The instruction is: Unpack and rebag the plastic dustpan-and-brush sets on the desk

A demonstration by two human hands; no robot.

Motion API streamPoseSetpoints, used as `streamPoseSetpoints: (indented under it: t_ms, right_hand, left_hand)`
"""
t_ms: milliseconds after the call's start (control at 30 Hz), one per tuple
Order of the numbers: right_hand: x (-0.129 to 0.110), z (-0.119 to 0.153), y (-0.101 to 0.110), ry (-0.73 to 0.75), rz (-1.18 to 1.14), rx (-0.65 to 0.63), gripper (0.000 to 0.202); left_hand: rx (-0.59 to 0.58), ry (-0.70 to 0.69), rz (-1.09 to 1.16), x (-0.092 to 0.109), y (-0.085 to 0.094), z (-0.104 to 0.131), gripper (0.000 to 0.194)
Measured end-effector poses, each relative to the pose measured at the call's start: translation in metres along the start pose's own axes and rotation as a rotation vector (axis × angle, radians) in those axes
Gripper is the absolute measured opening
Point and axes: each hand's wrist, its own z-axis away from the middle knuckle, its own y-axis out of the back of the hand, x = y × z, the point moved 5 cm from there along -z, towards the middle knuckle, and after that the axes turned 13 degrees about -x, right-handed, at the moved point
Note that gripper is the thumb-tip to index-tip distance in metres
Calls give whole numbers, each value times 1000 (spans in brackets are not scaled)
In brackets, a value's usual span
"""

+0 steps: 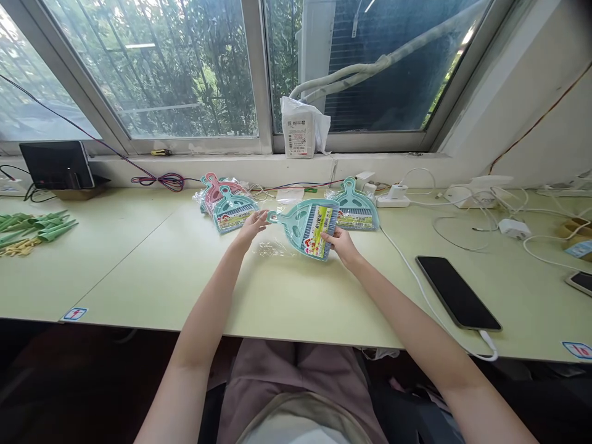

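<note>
A mint-green mini dustpan with a matching brush and a printed label (300,225) is held tilted just above the table, its handle toward the left. My left hand (252,229) pinches the end of that handle. On the opposite side, my right hand (341,243) grips the wide edge by the bristles, thumb over the label. Behind my right hand lies another green dustpan set (355,206) in clear wrapping. Beyond my left hand, a green set (234,209) rests against a pink dustpan set (213,188), also wrapped. Crumpled clear plastic (275,249) sits below the held set.
A black phone (457,293) with a white charging cable lies at right. White chargers and cables (481,197) spread along the back right. At left are green strips (50,225) and a black-screened device (58,165). A white package (300,132) stands on the sill.
</note>
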Motion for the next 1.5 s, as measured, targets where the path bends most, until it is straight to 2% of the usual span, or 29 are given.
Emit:
streamPoseSetpoints:
  t_ms: [133,300,400,533,700,767,833,900,1000,1100,1167,1233,1300,1400,1500]
  right_hand:
    - [1,-3,0,1,53,-75,53]
    - [3,-2,0,-10,68,-56,54]
    - [3,-1,-3,12,-14,-65,53]
    - [4,-1,-2,57,-143,-19,51]
    - [4,-1,-4,50,-96,-40,50]
    - [3,0,-7,39,-97,-72,50]
    - [1,2,-12,42,-122,-94,49]
    - [-1,4,-15,68,-161,-88,48]
    - [-3,5,-14,120,-251,0,43]
    - [-2,7,-8,172,-349,132,38]
    - [0,9,-8,197,-392,192,37]
    - [1,11,-14,214,-396,191,36]
    - [2,14,-22,227,-372,158,35]
    - [3,18,-30,219,-350,132,35]
    - [3,16,-29,153,-371,104,35]
  left_hand:
    - [-114,-48,106,9,-9,5,58]
    - [-326,-34,184,15,-13,13,62]
    - [-425,-69,359,13,-9,13,58]
    - [-399,-137,570,10,-4,8,54]
    - [-383,-19,666,8,-26,9,38]
    - [-412,29,721,11,-39,14,43]
    - [-439,55,789,16,-50,19,58]
    - [-413,17,862,23,-55,21,70]
    - [-290,-125,935,31,-57,18,81]
    - [-244,-172,905,32,-77,15,87]
    - [-260,-116,808,29,-102,15,80]
    - [-201,-69,635,23,-125,19,66]
    - [-107,-74,505,20,-141,26,63]
    - [-38,-27,401,13,-150,34,58]
    - [-39,-9,375,9,-147,35,56]
